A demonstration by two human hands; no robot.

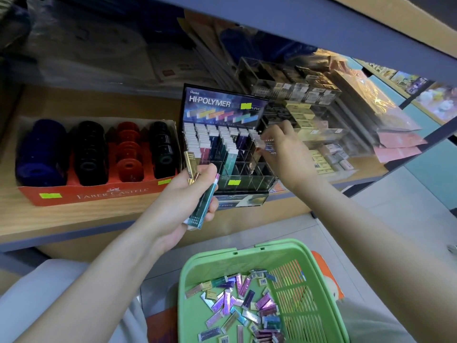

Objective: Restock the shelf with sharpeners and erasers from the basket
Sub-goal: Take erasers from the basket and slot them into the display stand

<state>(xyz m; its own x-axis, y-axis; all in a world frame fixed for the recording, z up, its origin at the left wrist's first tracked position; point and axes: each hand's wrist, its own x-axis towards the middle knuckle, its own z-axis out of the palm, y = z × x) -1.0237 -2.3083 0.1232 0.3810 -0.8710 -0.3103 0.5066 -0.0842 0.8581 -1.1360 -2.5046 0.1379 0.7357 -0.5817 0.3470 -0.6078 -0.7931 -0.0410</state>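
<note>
A black Hi-Polymer eraser display point(223, 105) with a grid of slots stands on the wooden shelf point(81, 214). My left hand point(188, 196) grips a bunch of slim erasers point(204, 204), teal and gold among them, in front of the display. My right hand point(284, 149) reaches to the display's right column and pinches a pale eraser point(258, 141) at a slot there. Below, a green basket point(222, 258) on the floor holds several loose metallic-sleeved erasers point(243, 305).
A red Faber-Castell box point(99, 193) of blue, black and red sharpeners sits left of the display. Clear acrylic bins point(309, 95) of boxed erasers stand to its right. An upper shelf beam point(321, 26) hangs overhead. My knees flank the basket.
</note>
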